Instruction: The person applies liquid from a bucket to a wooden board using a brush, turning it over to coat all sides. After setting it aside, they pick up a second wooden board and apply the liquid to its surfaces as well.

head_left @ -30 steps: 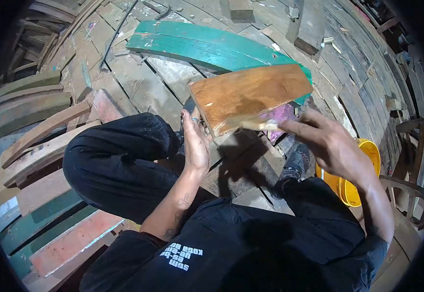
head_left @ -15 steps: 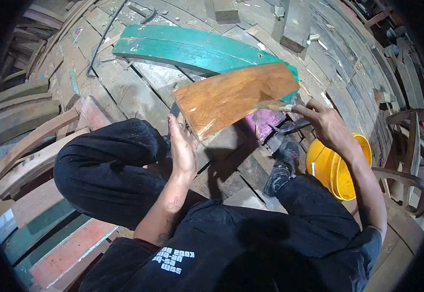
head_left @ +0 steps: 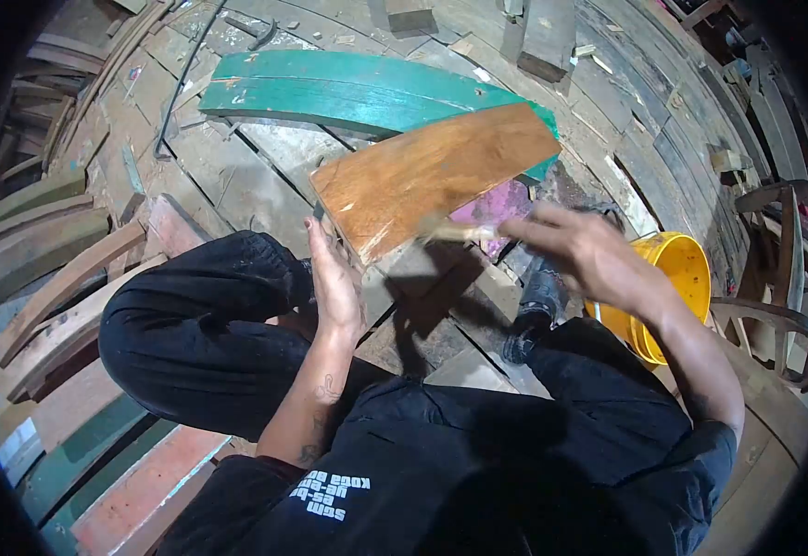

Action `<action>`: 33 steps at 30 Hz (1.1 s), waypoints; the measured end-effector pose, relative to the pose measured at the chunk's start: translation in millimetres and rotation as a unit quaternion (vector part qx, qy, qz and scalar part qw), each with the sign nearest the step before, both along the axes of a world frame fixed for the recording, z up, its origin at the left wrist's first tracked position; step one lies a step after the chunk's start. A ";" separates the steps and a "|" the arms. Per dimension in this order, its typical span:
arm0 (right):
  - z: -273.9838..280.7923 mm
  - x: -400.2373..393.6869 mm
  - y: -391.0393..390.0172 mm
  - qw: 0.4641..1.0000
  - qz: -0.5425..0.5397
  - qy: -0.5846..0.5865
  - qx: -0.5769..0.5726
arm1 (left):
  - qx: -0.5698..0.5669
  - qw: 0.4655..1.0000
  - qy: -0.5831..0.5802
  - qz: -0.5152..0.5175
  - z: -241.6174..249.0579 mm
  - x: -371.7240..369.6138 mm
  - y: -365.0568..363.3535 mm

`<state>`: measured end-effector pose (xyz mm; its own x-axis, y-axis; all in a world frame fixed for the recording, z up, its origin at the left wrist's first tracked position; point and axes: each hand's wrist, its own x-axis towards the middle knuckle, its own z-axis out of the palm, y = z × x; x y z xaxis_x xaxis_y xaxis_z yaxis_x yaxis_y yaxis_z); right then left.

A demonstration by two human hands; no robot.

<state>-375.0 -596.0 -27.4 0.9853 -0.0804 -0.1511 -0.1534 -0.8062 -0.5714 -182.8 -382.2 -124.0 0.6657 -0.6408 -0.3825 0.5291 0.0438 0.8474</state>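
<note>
A curved, orange-brown wooden board (head_left: 441,171) lies at a slant, its far right end resting over a green-painted curved plank (head_left: 330,88). My left hand (head_left: 334,283) grips the board's near left edge, thumb up along the side and the other fingers mostly hidden beneath. In my right hand (head_left: 589,250) is a paintbrush (head_left: 464,232), blurred by motion, its bristles by the board's near edge. A bright pink painted piece (head_left: 495,208) shows under the board's right part.
A yellow bucket (head_left: 677,278) stands by my right forearm. Stacked curved wood pieces (head_left: 52,287) line the left side. A thin dark rod (head_left: 177,102) lies at the upper left, and a wooden block (head_left: 548,42) at the top. Wood scraps litter the plank floor.
My right hand has swept the brush leftward and down from the board's right part to its near edge. My left hand keeps its hold, and the whole view has shifted slightly.
</note>
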 end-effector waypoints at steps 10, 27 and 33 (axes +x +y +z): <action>-48.2 -43.5 -71.0 0.979 -0.139 0.075 -0.131 | -0.003 0.999 0.013 0.030 -8.2 2.8 4.8; -37.5 -2.2 -24.2 0.987 -0.134 0.035 0.078 | -0.024 0.999 0.025 0.030 -4.4 0.2 3.2; -83.9 -93.5 -123.7 0.935 -0.267 0.112 -0.207 | -0.026 0.999 0.004 0.019 -6.4 3.1 6.6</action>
<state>-468.4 -719.7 -111.3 0.7352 -0.6488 -0.1964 -0.6755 -0.7252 -0.1334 -179.7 -375.7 -130.5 0.6868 -0.6343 -0.3549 0.5329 0.1074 0.8393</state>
